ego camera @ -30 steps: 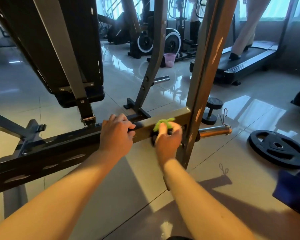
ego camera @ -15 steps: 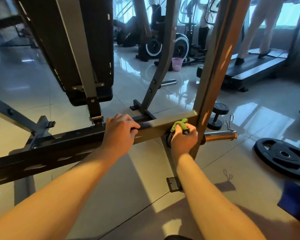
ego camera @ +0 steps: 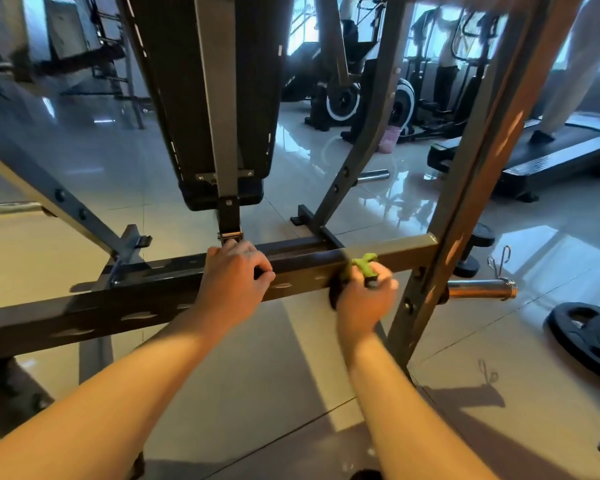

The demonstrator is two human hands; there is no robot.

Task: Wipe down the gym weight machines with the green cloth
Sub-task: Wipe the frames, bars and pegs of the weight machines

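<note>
A weight machine's horizontal steel bar point(ego camera: 406, 247) crosses the middle of the view, dark at the left and lit tan at the right. My left hand point(ego camera: 234, 278) grips this bar from above, fingers curled over its near face. My right hand point(ego camera: 364, 297) holds the bunched green cloth point(ego camera: 364, 263) against the bar beside the slanted upright post point(ego camera: 465, 202). Only a small tuft of cloth shows above my fingers. A dark round knob sits partly hidden under that hand.
The black padded bench point(ego camera: 219, 91) hangs above the bar. A chrome plate peg point(ego camera: 482, 292) sticks out right of the post, with a black weight plate point(ego camera: 589, 337) and a small dumbbell point(ego camera: 475, 251) on the tiled floor. A person walks on a treadmill point(ego camera: 548, 154) at the back right.
The view has tilted up and closer. My right hand with the cloth has shifted slightly left along the bar, away from the post. My left hand keeps its grip.
</note>
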